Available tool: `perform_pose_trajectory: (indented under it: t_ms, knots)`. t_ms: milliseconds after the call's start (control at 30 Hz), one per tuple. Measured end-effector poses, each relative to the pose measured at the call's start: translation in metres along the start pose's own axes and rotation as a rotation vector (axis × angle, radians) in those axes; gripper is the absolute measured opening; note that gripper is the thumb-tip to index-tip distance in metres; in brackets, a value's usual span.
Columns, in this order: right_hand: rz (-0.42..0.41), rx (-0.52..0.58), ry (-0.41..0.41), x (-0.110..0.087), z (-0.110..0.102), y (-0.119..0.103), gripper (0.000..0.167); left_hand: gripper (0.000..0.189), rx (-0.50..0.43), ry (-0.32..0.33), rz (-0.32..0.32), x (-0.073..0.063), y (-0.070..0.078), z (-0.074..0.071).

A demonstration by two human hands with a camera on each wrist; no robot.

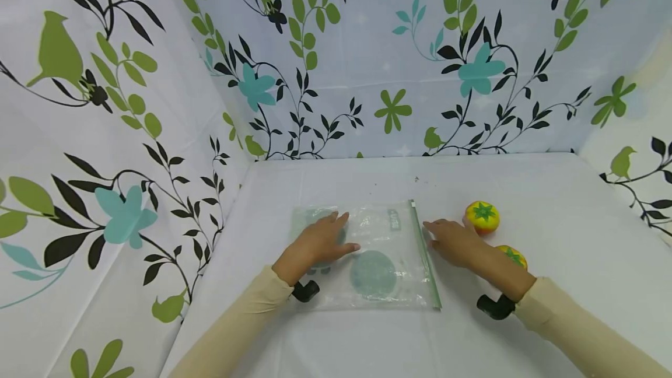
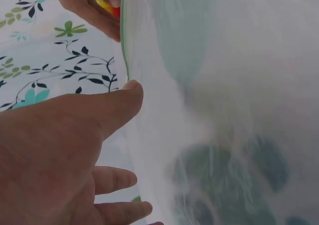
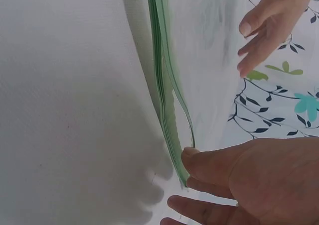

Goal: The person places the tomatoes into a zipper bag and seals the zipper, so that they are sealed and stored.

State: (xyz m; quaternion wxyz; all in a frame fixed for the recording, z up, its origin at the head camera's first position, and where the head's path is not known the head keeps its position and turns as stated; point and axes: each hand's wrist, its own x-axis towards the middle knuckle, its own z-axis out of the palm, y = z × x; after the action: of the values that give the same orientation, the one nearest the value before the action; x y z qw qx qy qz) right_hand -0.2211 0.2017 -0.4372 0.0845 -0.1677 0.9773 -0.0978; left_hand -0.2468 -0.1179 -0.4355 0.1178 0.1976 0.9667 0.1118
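A clear zip bag (image 1: 375,273) with pale green printed circles lies flat on the white table, its green zip edge (image 1: 426,255) to the right. My left hand (image 1: 321,239) is spread over the bag's left part, fingers extended and thumb apart. At the zip edge's far end is my right hand (image 1: 454,241), fingertips just beside the strip and fingers relaxed. In the right wrist view its thumb (image 3: 199,160) overlaps the strip's end, where the two green lips (image 3: 172,93) stand slightly apart. Beyond the right hand sits a red-and-yellow toy tomato (image 1: 482,217) with a green leafy top.
A second toy tomato (image 1: 511,256) lies partly hidden behind the right forearm. Cloth (image 1: 336,74) printed with leaves, birds and flowers hangs behind the table (image 1: 336,179) and along its sides. Black wrist mounts (image 1: 496,307) jut from both sleeves.
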Motion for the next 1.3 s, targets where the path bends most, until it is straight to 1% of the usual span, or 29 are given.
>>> perform_pose_trajectory:
  t_ms: [167, 267, 400, 500, 633, 733, 867, 933, 1067, 1167, 1300]
  knots:
    - [0.0, 0.017, -0.009, 0.0, 0.003, -0.002, 0.053, 0.084, 0.02, -0.024, 0.017, 0.006, 0.014, 0.004]
    - [-0.007, 0.014, -0.011, -0.001, 0.004, -0.003, 0.054, 0.08, 0.051, -0.04, 0.049, 0.011, 0.024, 0.007]
    - [-0.008, 0.017, -0.02, -0.003, 0.004, -0.003, 0.056, 0.073, 0.134, -0.055, 0.113, 0.019, 0.037, 0.011]
    - [-0.009, 0.02, -0.018, -0.003, 0.004, -0.002, 0.056, 0.068, 0.175, -0.064, 0.138, 0.026, 0.046, 0.014]
    - [-0.018, 0.028, -0.009, -0.003, 0.006, 0.0, 0.056, 0.063, 0.185, -0.078, 0.149, 0.031, 0.056, 0.017]
    - [-0.024, 0.032, -0.006, -0.003, 0.007, 0.001, 0.054, 0.063, 0.183, -0.085, 0.16, 0.032, 0.064, 0.02]
    - [-0.032, 0.02, -0.012, -0.001, 0.01, 0.002, 0.051, 0.063, 0.183, -0.075, 0.179, 0.037, 0.073, 0.028]
    - [-0.036, 0.01, -0.018, 0.0, 0.011, 0.003, 0.051, 0.063, 0.184, -0.063, 0.181, 0.04, 0.078, 0.032]
    - [-0.037, 0.011, -0.016, -0.001, 0.012, 0.003, 0.051, 0.07, 0.211, -0.007, 0.174, 0.045, 0.087, 0.036]
    - [-0.041, 0.021, -0.012, -0.003, 0.011, 0.003, 0.052, 0.079, 0.231, 0.027, 0.143, 0.046, 0.094, 0.036]
    - [-0.051, 0.023, -0.011, -0.004, 0.01, 0.002, 0.053, 0.09, 0.222, 0.026, 0.082, 0.046, 0.101, 0.036]
